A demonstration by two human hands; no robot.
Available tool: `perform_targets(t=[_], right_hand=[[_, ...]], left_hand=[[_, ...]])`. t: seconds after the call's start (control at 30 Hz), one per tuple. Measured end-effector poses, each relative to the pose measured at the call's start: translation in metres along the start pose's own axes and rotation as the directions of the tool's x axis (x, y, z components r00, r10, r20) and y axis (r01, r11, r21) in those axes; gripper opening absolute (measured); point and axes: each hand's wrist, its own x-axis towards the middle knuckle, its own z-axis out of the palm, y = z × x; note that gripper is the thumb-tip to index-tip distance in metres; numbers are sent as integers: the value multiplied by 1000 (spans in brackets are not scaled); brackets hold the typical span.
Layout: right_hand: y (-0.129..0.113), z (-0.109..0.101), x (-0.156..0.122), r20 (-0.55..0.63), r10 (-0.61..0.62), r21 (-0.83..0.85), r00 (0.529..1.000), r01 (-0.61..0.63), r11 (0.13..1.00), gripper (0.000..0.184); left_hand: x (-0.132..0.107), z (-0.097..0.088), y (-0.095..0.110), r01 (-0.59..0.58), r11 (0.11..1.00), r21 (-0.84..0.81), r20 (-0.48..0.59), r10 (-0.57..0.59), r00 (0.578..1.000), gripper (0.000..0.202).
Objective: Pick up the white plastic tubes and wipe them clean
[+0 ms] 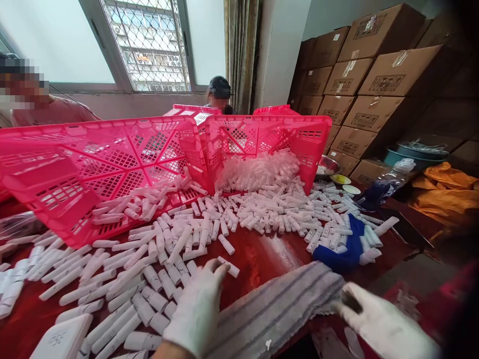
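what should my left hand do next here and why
Probably close the left hand on the lone tube at its fingertips. The fingers are stretched out and open, nothing shows in the hand, and that tube lies apart from the pile, right by the towel's upper edge. The right hand is at the towel's right end, so it is not near the tube.

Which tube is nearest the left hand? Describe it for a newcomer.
On the red table, find the grey striped towel at the near edge. Just beyond it, one short white tube lies by the left hand's fingertips, alone, clear of the piles.
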Motion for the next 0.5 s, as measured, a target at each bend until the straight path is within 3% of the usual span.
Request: perform_targets(t=[0.07,0.13,0.2,0.3,0.4,0.5], right_hand=[[-22,4,25,40,-75,-144,996,80,986,19],[-55,19,59,-43,-203,-208,978,190,959,22],[-86,38,96,-80,-277,-241,958,251,938,29],[-107,61,135,-3,-345,-276,939,330,903,38],[-100,81,133,113,-383,-291,917,399,869,22],[-83,100,98,149,-406,-299,902,432,851,17]], left_hand=[[17,0,-3,-27,999,41,46,26,999,49],[29,6,-3,-29,1000,-5,60,29,998,44],[34,14,-3,-12,998,-58,35,15,999,39],[30,21,-7,27,989,-147,-46,-34,998,35],[20,25,-11,114,923,-368,-81,-154,985,25],[9,29,-9,180,810,-558,-83,-271,959,10]])
